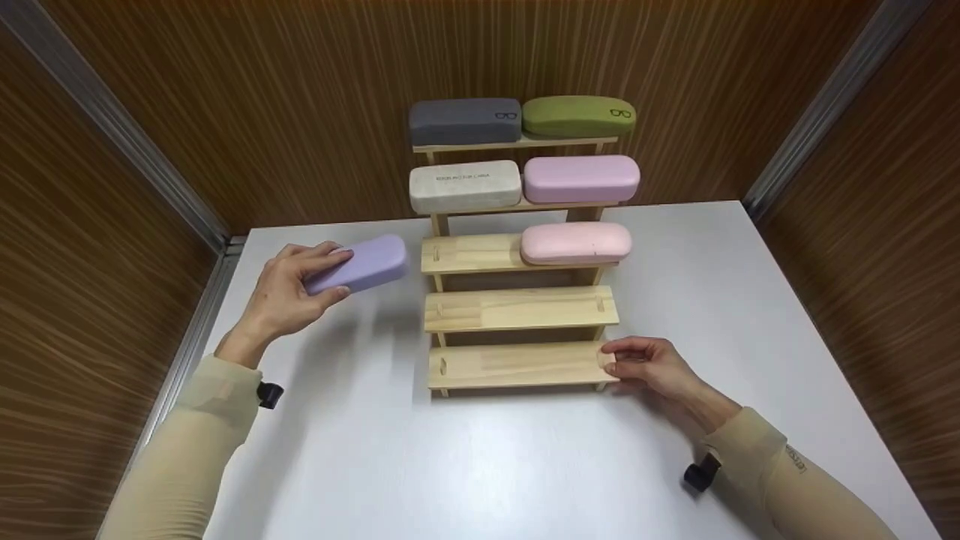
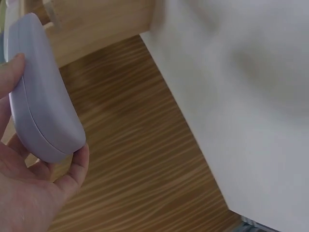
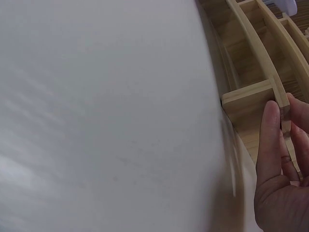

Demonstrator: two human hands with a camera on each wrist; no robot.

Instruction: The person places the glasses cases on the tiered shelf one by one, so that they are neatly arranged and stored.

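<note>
My left hand grips a lavender glasses case above the table, left of a stepped wooden display rack. In the left wrist view, thumb and fingers hold the closed case along its sides. My right hand pinches the right end of the rack's lowest board, thumb and fingers on either side of it in the right wrist view. A pale pink case lies on the right of the middle step, whose left part is bare. The two lowest steps carry nothing.
On the top step sit a grey-blue case and a green case. Below them are a whitish case and a pink-lilac case. The rack stands on a white table, with wood-grain panels behind and at both sides.
</note>
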